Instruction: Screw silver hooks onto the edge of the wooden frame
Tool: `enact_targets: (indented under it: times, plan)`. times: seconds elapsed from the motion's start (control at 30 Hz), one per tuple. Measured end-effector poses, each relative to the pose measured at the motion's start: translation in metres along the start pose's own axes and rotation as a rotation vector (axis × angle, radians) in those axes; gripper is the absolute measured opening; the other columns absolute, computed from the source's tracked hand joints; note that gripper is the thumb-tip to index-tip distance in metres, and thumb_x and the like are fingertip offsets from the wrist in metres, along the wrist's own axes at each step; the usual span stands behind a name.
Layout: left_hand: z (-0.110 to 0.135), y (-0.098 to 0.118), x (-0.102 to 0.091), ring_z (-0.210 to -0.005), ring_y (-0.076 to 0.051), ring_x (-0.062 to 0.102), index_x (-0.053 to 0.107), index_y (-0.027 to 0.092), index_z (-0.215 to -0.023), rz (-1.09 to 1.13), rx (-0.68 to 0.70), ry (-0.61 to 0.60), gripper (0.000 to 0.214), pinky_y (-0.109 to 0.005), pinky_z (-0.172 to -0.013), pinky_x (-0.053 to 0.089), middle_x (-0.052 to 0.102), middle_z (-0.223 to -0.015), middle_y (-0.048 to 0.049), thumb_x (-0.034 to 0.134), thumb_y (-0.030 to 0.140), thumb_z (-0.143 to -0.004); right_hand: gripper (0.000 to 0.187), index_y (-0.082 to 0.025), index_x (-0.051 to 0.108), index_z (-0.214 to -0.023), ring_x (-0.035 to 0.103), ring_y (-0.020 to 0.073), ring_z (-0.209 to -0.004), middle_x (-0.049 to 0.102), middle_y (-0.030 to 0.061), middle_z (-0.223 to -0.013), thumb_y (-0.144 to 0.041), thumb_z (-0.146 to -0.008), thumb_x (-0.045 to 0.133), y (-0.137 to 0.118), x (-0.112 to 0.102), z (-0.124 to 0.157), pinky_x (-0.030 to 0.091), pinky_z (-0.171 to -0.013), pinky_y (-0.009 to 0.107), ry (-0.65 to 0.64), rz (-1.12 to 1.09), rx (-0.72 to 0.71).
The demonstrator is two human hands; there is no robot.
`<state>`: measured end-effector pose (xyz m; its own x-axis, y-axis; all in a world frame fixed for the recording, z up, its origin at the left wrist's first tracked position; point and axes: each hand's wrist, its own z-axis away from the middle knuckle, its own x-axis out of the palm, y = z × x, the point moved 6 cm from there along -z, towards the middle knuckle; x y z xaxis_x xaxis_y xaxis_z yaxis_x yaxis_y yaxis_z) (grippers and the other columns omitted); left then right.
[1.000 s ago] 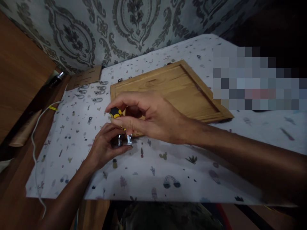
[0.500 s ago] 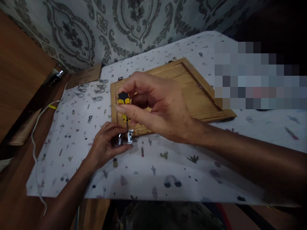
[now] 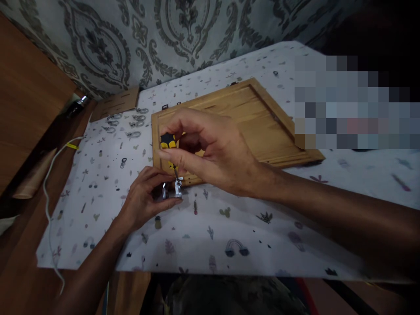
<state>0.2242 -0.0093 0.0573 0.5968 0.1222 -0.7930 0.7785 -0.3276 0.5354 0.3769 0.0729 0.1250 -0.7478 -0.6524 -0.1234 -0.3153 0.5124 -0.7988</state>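
Note:
My right hand (image 3: pixel 210 151) is closed around a small screwdriver (image 3: pixel 169 144) with a black and yellow handle, held nearly upright. Its tip points down onto a small shiny metal bracket (image 3: pixel 176 189) at the near left corner of a wooden panel (image 3: pixel 243 113). My left hand (image 3: pixel 146 199) pinches that bracket from the left and steadies it against the panel's edge. The panel lies flat on a white patterned sheet (image 3: pixel 210 236) that covers the table.
Several metal clips (image 3: pixel 131 124) and small dark fittings (image 3: pixel 123 164) lie on the sheet left of the panel. A piece of cardboard (image 3: pixel 114 105) sits at the wall. A white cable (image 3: pixel 49 183) runs down the left. A blurred region fills the upper right.
My right hand rose with the screwdriver, then came down a little and its fingers shifted round the handle. My left hand stayed on the bracket.

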Motion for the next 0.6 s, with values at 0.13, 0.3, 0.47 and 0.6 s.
enact_targets:
  times: [0.13,0.3,0.47,0.6]
  plan:
    - [-0.0002,-0.0004,0.0004,-0.107,-0.028,0.064,0.074,0.024,-0.11,0.003,-0.012,-0.005,0.033,-0.05,-0.095,0.051,0.073,-0.111,-0.0077,0.081,0.043,-0.084,0.014,-0.019,0.051,-0.091,0.05,0.0075,-0.069,0.051,-0.0037,-0.081,-0.029,-0.096,0.061,0.0002,0.001,-0.0002,0.045,-0.064,0.02,0.001,0.031,-0.017]
    - [0.0002,0.0002,-0.0005,-0.108,-0.028,0.065,0.075,0.025,-0.109,0.002,-0.013,0.02,0.033,-0.048,-0.096,0.053,0.073,-0.111,-0.0067,0.084,0.039,-0.081,0.019,-0.02,0.047,-0.088,0.049,0.0068,-0.07,0.049,-0.0049,-0.08,-0.03,-0.095,0.062,0.0006,0.0029,-0.0026,0.045,-0.065,0.02,-0.03,0.093,-0.025]
    - [0.0016,-0.0029,-0.0008,-0.109,-0.029,0.067,0.076,0.025,-0.107,0.028,-0.052,0.04,0.034,-0.049,-0.099,0.054,0.072,-0.117,-0.0061,0.087,0.038,-0.077,0.024,-0.02,0.046,-0.084,0.05,0.008,-0.069,0.052,-0.0055,-0.075,-0.029,-0.092,0.067,-0.002,0.0042,-0.0028,0.046,-0.063,0.021,-0.092,0.029,0.017]
    - [0.0001,-0.0009,-0.0018,-0.112,-0.03,0.066,0.077,0.026,-0.107,0.057,-0.055,0.03,0.033,-0.051,-0.101,0.054,0.072,-0.115,-0.0061,0.087,0.037,-0.077,0.011,-0.018,0.056,-0.098,0.053,0.0075,-0.069,0.059,-0.0025,-0.086,-0.025,-0.094,0.064,-0.0073,0.0034,-0.0019,0.044,-0.058,0.02,-0.116,0.011,0.023]
